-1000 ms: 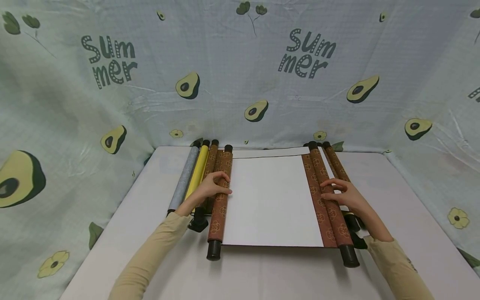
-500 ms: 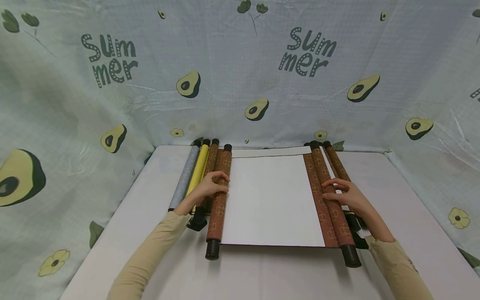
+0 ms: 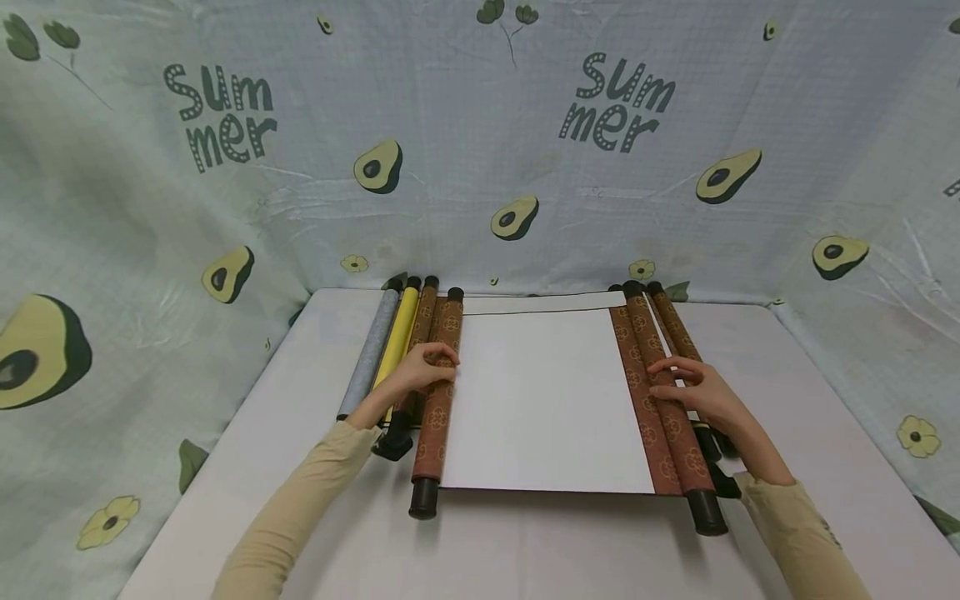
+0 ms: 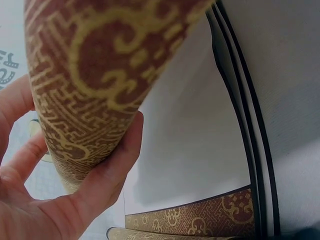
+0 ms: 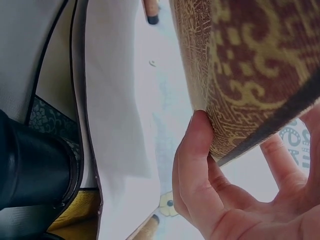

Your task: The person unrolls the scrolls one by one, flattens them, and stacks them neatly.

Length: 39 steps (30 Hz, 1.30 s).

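Note:
A partly unrolled hanging scroll (image 3: 547, 400) with white paper spans the middle of the head view. Its brown, gold-patterned left roll (image 3: 433, 437) and right roll (image 3: 686, 450) end in black knobs. My left hand (image 3: 424, 367) grips the left roll near its middle, thumb on the paper side. On the other side, my right hand (image 3: 699, 392) holds the right roll between thumb and fingers. Both wrist views show fingers (image 4: 112, 167) curled round patterned roll, the right hand's fingers (image 5: 195, 165) likewise. The scroll's near edge hangs above the table, casting a shadow.
Other scrolls lie underneath. On the left show a grey roll (image 3: 371, 354), a yellow roll (image 3: 397, 333) and a brown roll (image 3: 424, 312); another brown roll (image 3: 675, 325) is at right. The white table (image 3: 525, 558) meets an avocado-print cloth (image 3: 450, 125) behind.
The right hand and right roll have shifted slightly to the right, the left hand and left roll a little to the left. The gap between the rolls has widened, showing more white paper.

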{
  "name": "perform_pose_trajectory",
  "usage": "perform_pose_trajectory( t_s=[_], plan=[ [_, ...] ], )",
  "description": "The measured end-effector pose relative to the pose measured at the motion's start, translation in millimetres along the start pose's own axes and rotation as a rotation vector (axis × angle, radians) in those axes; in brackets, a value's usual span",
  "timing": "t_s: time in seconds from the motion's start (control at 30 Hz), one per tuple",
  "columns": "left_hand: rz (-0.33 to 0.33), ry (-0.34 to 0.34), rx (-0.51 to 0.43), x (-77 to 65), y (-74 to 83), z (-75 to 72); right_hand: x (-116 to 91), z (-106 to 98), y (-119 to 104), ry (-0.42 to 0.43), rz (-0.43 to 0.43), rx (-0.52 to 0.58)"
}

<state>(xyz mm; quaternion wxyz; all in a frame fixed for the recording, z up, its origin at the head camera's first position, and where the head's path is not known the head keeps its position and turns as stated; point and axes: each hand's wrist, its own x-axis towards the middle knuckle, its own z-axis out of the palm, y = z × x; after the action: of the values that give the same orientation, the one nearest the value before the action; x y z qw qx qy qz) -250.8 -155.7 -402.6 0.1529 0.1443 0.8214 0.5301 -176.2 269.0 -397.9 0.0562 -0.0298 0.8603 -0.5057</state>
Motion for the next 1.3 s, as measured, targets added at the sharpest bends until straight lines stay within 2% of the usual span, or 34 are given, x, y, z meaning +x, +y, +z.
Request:
perform_pose_trajectory(
  t_s=[0.2, 0.5, 0.63, 0.83, 1.07, 1.17, 1.3],
  plan=[
    [0.06, 0.009, 0.016, 1.4, -0.8, -0.8, -0.4, -0.3, -0.3, -0.006, -0.001, -0.003],
    [0.099, -0.01, 0.05, 3.3, -1.6, -3.6, -0.4, -3.4, 0.2, -0.006, -0.004, -0.006],
    [0.092, -0.013, 0.048, 4.9, -3.1, -5.3, -0.5, -3.8, 0.2, -0.001, -0.001, -0.006],
    [0.04, -0.028, 0.045, 5.9, -4.0, -7.4, -0.9, -6.1, 0.6, -0.003, 0.005, -0.026],
    [-0.028, -0.014, 0.046, 3.9, -2.4, -7.4, -2.0, -8.6, 0.4, -0.01, 0.012, -0.052],
    [-0.025, -0.008, 0.043, 3.8, -2.5, -7.5, -2.6, -8.9, -0.3, -0.008, 0.008, -0.052],
    [0.028, 0.001, 0.052, 4.1, -2.6, -7.5, -3.7, -9.5, -0.1, -0.005, -0.004, -0.055]
  ],
)
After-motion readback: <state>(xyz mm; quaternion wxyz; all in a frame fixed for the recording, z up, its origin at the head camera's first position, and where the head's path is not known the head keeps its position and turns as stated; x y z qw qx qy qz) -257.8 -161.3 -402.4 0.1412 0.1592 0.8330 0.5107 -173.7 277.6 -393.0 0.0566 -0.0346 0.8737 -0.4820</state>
